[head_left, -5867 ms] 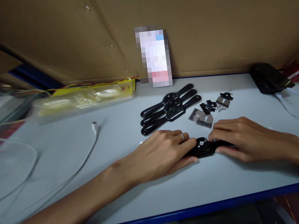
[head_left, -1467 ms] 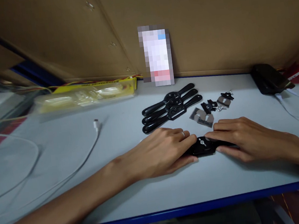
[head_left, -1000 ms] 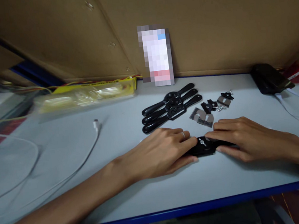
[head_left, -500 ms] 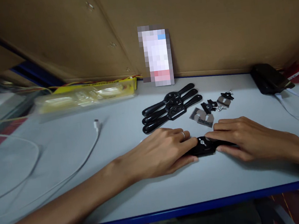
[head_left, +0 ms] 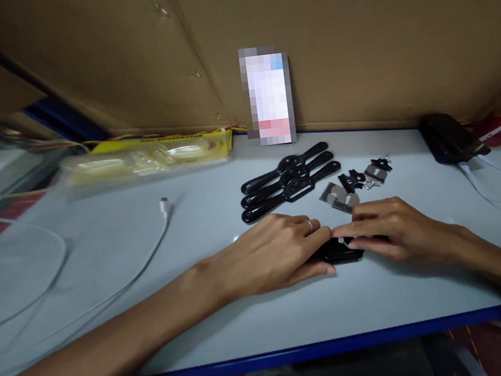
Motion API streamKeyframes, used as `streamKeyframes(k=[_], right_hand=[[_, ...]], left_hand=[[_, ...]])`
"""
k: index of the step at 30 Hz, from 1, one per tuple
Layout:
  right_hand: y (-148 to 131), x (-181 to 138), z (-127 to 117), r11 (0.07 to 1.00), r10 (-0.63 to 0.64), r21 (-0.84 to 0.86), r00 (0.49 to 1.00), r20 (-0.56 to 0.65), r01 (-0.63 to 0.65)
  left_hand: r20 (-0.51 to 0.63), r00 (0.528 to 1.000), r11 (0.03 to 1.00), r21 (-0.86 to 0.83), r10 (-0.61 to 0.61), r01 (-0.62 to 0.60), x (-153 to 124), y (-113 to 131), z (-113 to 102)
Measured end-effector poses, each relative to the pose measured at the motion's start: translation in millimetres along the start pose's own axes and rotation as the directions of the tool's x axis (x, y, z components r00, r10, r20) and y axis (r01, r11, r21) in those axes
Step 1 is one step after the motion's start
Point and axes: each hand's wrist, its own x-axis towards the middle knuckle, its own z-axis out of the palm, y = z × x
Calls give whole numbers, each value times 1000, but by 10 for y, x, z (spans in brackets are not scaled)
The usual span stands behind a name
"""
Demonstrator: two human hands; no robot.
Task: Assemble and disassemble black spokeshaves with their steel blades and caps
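Head view, black tool: I have the black tool [head_left: 342, 255] low on the table [head_left: 232, 341], between the two hands; its middle shows, while the fingers cover much of the rest.
Left hand: I see the left hand [head_left: 279, 248], ring on one finger, with its fingers closed over the tool's left part, thumb along the near side.
Right hand: the right hand [head_left: 395, 232] is at the tool's other side, forefinger and thumb set about the silver screw [head_left: 342, 241]; I cannot tell whether they pinch it or merely touch.
Three black tools: beyond the left hand I note three black tools [head_left: 293, 178], slanted, side by side, their middles crowded together.
Loose parts: past the right hand lie gray plates [head_left: 335, 194], black brackets [head_left: 351, 180] and small silver screws [head_left: 372, 184].
Left side: white cable [head_left: 164, 207], its plug end on the table; yellow package [head_left: 147, 157] behind.
Back: blurred-out screen [head_left: 271, 98] upright before the brown panel [head_left: 373, 35].
Right rear: black device [head_left: 448, 136] with a white cord.
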Motion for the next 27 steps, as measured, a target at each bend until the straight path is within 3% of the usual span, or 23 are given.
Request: streamKeyframes(k=[9,18,27], right_hand=[[58,5,19,995,11,96,1000,14,-13],[32,28,38,999,-6,34,1000,-31,7],[111,-35,74,996,-27,86,998,-60,32]], left_hand=[[-26,1000,1000,5,0,0,-1,2,6],[-33,999,1000,5,24,-24,-4,2,21],[-13,999,999,-2,34,-34,-10,-21,0]])
